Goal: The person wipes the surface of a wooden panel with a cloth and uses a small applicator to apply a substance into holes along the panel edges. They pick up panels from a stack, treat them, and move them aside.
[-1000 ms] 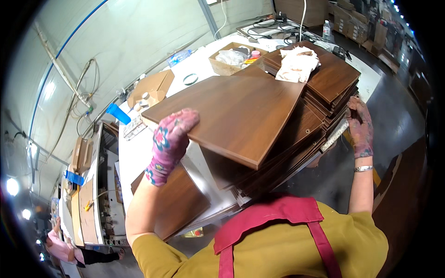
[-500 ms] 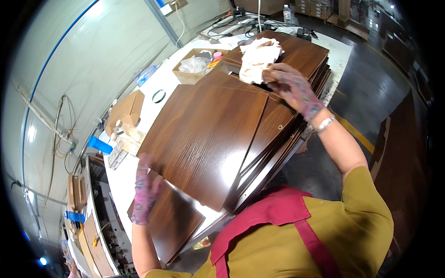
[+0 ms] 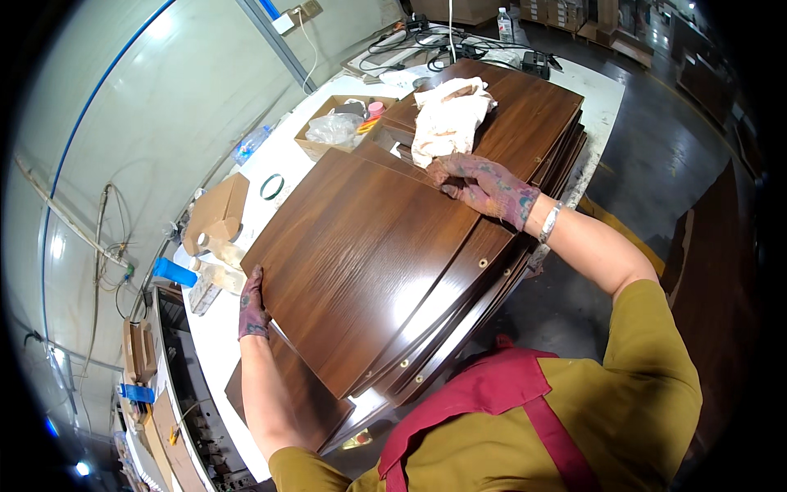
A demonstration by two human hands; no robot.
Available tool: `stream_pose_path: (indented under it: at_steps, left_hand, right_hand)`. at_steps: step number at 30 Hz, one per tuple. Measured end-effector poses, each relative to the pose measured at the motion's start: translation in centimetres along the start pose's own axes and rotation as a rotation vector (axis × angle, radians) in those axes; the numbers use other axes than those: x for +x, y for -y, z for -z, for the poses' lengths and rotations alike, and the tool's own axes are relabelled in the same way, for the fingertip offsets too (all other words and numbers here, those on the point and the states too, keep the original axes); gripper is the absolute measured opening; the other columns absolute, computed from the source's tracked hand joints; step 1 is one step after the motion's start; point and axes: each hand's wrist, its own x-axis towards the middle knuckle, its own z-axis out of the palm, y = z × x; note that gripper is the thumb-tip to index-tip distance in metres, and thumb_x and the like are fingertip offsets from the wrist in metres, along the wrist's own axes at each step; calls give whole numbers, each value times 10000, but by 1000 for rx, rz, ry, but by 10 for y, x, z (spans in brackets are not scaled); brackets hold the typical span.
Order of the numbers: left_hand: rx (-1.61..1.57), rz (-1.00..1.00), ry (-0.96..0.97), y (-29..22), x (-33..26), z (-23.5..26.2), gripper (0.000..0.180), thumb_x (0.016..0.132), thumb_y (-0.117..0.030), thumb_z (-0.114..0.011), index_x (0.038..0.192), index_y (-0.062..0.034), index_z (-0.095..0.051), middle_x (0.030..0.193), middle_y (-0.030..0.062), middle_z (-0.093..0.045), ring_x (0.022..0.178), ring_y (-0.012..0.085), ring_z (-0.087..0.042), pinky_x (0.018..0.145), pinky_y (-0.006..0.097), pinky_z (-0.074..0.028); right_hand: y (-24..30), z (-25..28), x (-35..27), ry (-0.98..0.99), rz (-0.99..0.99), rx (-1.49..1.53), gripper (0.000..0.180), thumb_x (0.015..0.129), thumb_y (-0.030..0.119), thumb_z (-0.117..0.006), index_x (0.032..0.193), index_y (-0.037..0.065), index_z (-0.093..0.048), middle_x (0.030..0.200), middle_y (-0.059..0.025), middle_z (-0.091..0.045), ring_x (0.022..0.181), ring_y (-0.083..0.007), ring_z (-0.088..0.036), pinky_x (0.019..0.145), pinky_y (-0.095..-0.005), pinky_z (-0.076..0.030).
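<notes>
A dark brown wood-grain panel (image 3: 361, 254) lies on top of a fanned stack of like panels (image 3: 525, 123) on a white table (image 3: 279, 156). My left hand (image 3: 252, 302), in a stained glove, grips the panel's near left edge. My right hand (image 3: 484, 187), also gloved, presses flat on the panel's far edge, fingers spread. Just beyond that hand a crumpled white cloth (image 3: 449, 115) rests on the stack.
An open cardboard box (image 3: 338, 125) with a plastic bag and small items stands behind the stack. A second cardboard box (image 3: 215, 211), a tape ring (image 3: 272, 185) and a blue object (image 3: 174, 272) lie at left. Cables and a bottle (image 3: 505, 21) are at the far end.
My right hand has slid from the far part of the stack onto the top panel's far edge. My left hand has shifted along the near left edge, and the view has swung right.
</notes>
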Motion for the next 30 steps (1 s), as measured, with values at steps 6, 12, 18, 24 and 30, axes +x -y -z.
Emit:
stream_pose_path:
  at_steps: [6,12,18,24,30]
  left_hand:
    - [119,-60,110,3,19,-12,664,950,-489,-616,1430,-46,-497,1470,117,-508,1346,286,-476,1133,388,-363]
    - [933,-1145,-345,-26,-14,-67,531,946,-272,-663,1407,-52,-517,1368,189,-573,1271,300,-542,1056,380,-442]
    - [489,-582,310,-89,-151,-180,411,980,-148,-629,1365,-47,-529,1177,94,-651,1089,165,-618,936,278,-489]
    - [313,-583,454,-60,-124,-156,497,948,-171,-672,1389,-25,-496,1127,96,-657,1068,136,-613,941,276,-483]
    - [331,-561,384,-58,-133,-134,607,931,-190,-697,1458,-54,-430,1144,118,-667,1042,176,-650,929,323,-519]
  right_hand:
    - [26,4,3,-30,-169,45,255,998,22,-510,1230,-19,-606,1134,-75,-638,1026,-160,-618,891,-275,-527]
    - [35,-29,34,115,-158,-342,230,918,6,-645,1147,17,-636,1092,-34,-655,979,-150,-632,907,-264,-526]
    - [4,-96,44,193,-194,-590,272,899,125,-717,1143,33,-642,1040,-42,-663,964,-91,-611,851,-247,-511]
    - [-20,-133,43,364,-25,-900,325,939,142,-692,1227,22,-605,1135,-28,-649,1068,-87,-586,953,-251,-472]
    - [-39,-151,51,363,-112,-1018,298,932,183,-713,1175,27,-641,1127,-45,-658,1055,-101,-598,924,-250,-488]
